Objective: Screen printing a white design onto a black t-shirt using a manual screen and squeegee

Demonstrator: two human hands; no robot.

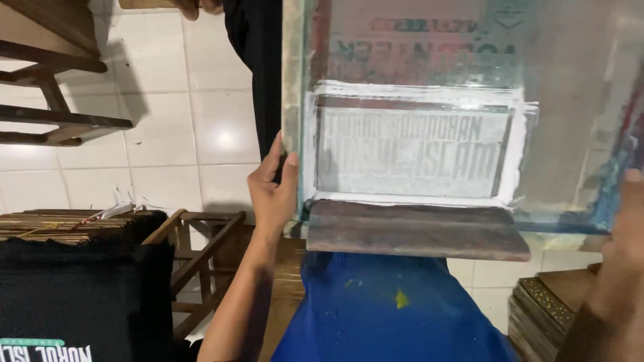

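Between the clasped left hand (273, 191) and right hand (627, 221) hangs the printing screen (416, 144).

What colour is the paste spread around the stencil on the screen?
White, seen in the head view: paste on the screen.

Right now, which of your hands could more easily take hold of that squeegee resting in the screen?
Probably the left hand: it grips the screen frame right beside the squeegee. The right hand holds the far edge.
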